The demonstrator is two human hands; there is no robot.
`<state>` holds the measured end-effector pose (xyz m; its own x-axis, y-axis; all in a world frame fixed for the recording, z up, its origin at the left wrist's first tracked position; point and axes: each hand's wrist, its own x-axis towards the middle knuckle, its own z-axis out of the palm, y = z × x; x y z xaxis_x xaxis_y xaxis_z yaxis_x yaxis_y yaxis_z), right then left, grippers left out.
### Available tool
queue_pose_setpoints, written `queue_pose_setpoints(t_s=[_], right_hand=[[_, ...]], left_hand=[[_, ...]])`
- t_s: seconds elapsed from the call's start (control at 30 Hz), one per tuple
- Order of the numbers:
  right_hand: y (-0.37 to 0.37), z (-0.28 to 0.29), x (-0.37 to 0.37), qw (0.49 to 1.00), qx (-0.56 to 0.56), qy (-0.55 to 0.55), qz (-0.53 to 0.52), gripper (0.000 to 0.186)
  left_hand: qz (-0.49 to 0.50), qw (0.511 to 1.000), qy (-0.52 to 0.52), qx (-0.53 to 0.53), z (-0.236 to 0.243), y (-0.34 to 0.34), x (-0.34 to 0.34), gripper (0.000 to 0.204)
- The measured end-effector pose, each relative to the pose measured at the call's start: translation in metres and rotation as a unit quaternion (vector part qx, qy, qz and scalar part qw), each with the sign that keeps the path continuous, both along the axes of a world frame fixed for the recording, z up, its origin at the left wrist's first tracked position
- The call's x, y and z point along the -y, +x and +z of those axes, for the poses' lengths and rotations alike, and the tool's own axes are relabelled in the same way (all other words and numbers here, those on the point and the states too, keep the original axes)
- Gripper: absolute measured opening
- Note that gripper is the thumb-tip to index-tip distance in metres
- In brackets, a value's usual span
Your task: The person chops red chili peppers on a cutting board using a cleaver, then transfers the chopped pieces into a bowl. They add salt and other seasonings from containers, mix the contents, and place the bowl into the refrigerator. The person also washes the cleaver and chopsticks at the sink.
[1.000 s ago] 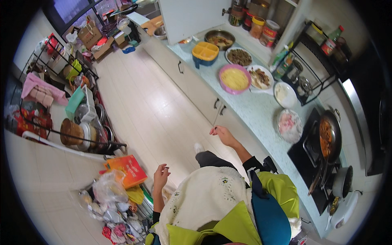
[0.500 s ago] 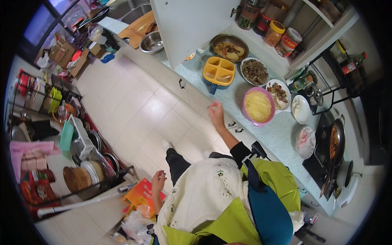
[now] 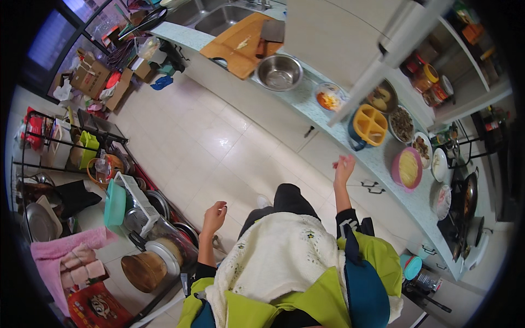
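My left hand [image 3: 214, 217] hangs over the tiled floor with its fingers loosely bent and nothing seen in them. Out in front of the counter's edge is my right hand [image 3: 344, 168], also empty, its fingers slightly apart. Nearest to it on the counter stands a yellow four-part container [image 3: 369, 127] with a dark handle. Beside that are a pink bowl of pale yellow noodles or shreds [image 3: 408, 168] and a bowl of dark chopped food [image 3: 402, 123]. A steel bowl [image 3: 279, 72] sits by a wooden cutting board [image 3: 232, 46] with a cleaver [image 3: 272, 33] on it.
An open cabinet door [image 3: 391, 60] juts over the counter. Further right, a wok [image 3: 469, 194] stands on the stove. On my left is a low rack with pots, a green basin [image 3: 114, 202] and a pink towel [image 3: 71, 246]. Cardboard boxes [image 3: 90, 76] lie at the far left.
My view and body have shifted left along the counter, so the cutting board and sink show more fully. Both hands have swung, still empty; the orange-red package by my left arm is out of view.
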<state>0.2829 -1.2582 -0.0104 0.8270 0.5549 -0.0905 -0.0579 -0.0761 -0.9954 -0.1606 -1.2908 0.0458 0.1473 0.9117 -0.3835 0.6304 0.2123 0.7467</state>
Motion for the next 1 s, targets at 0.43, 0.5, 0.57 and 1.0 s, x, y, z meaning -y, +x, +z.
queue_pose_setpoints(t_s=[0.43, 0.5, 0.57, 1.0], right_hand=[[-0.244, -0.014, -0.214, 0.861, -0.085, -0.152, 0.478, 0.014], [-0.283, 0.002, -0.272, 0.848, -0.105, -0.147, 0.499, 0.015], [-0.322, 0.023, -0.33, 0.826, -0.045, -0.109, 0.551, 0.015], [-0.427, 0.105, -0.669, 0.824, 0.073, 0.026, 0.561, 0.021]], left_hand=[[-0.014, 0.992, 0.047, 0.117, 0.02, -0.113, -0.268, 0.032], [0.038, 0.996, 0.053, 0.055, 0.015, -0.156, -0.295, 0.042], [0.12, 0.988, 0.056, 0.073, 0.011, -0.202, -0.315, 0.05], [0.229, 0.945, 0.007, 0.235, -0.019, -0.372, -0.587, 0.036]])
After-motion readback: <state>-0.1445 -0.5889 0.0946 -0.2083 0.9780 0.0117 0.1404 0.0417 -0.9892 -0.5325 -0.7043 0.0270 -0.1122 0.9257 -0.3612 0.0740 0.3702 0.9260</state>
